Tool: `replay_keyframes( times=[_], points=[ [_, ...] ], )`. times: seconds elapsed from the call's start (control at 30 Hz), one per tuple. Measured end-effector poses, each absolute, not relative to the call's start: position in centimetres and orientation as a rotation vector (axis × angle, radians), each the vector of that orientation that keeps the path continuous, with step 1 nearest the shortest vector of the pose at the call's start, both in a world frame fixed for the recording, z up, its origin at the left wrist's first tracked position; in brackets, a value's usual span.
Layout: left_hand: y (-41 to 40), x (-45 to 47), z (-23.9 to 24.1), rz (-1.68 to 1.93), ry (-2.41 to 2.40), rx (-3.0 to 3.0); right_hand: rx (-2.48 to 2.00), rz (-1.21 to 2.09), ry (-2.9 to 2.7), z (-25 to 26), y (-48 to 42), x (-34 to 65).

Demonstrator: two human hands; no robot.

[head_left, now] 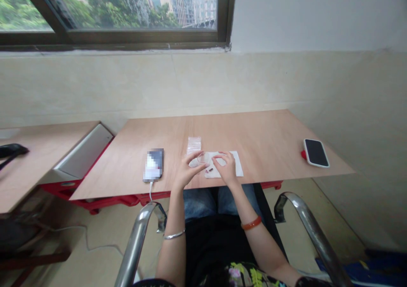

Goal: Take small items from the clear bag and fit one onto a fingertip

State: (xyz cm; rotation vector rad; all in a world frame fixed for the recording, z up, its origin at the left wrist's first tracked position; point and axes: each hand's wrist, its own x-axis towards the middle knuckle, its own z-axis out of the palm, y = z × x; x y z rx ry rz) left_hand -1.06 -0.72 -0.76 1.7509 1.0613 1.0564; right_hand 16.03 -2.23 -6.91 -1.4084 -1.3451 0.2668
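My left hand (187,170) is raised over the front of the table, thumb and fingers curved around a thin, clear, roundish piece (202,158) too faint to name. Facing it, my right hand (227,167) has its thumb and index fingertips drawn together in a pinch; whatever sits between them is too small to see. Beneath both hands lies a white sheet (237,165), partly covered by them. Several small dark red bits (209,171) rest on the sheet between my hands. Just behind my left hand is a stack of clear small packets (194,144).
A phone (153,165) with a white cable lies left on the wooden table (254,134). Another phone (316,153) sits at the right over a red object (303,154). Metal chair armrests (140,240) flank me. A second table (41,151) stands left, and a wall with a window rises behind.
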Motion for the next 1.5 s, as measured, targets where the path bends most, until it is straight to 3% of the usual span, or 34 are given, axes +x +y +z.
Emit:
replay_keyframes(
  times=[0.2, 0.37, 0.63, 0.8, 0.97, 1.5],
  points=[
    [-0.7, -0.5, -0.9, 0.985, 0.978, 1.769, -1.250, 0.298, -1.305, -1.5, -4.0, 16.3],
    [-0.4, -0.5, -1.2, 0.991, 0.961, 1.785, -1.230, 0.323, -1.367, -0.7, -4.4, 15.4],
    [-1.0, -0.6, -0.3, 0.948, 0.963, 1.667, -1.318, 0.221, -1.218, -3.6, -3.1, 16.0],
    [-0.9, -0.7, -0.3, 0.962, 0.968, 1.684, -1.693, 0.354, -1.520, -8.0, -2.2, 15.7],
    [-0.6, -1.0, -0.8, 0.977, 0.960, 1.692, -1.738, 0.447, -1.691, -10.9, -2.1, 14.7],
    [-0.7, -1.2, -0.4, 0.955, 0.992, 1.688, -1.615, 0.332, -1.539, -11.9, -1.6, 14.4]
  ],
)
